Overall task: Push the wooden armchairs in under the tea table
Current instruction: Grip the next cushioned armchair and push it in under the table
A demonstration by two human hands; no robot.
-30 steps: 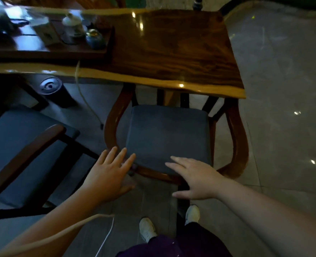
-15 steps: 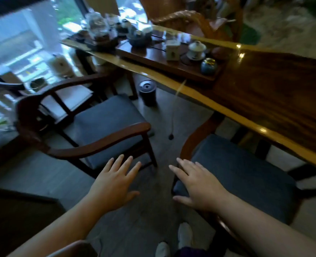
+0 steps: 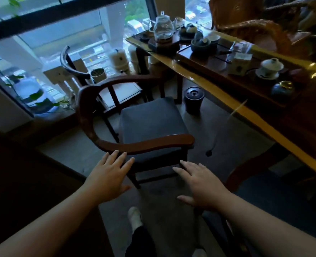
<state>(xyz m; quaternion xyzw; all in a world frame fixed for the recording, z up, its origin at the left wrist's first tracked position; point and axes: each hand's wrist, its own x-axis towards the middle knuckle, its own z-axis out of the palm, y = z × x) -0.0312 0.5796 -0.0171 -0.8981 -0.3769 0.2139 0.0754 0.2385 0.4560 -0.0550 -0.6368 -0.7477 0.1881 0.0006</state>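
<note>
- Now I see my left hand (image 3: 109, 178) spread flat with fingers apart, holding nothing, its fingertips (image 3: 116, 151) at the near armrest of the dark wooden armchair with the grey seat cushion (image 3: 149, 123); I cannot tell whether they touch.
- My right hand (image 3: 200, 184) is likewise open and empty, hovering near the chair's front leg.
- That armchair stands on the grey floor well clear of the long glossy wooden tea table with the yellow edge (image 3: 255, 115), turned side-on to me.
- On the table rest a glass teapot (image 3: 162, 26) and a white lidded cup (image 3: 269, 68).
- A small black lidded bin (image 3: 193, 99) sits on the floor between chair and table.
</note>
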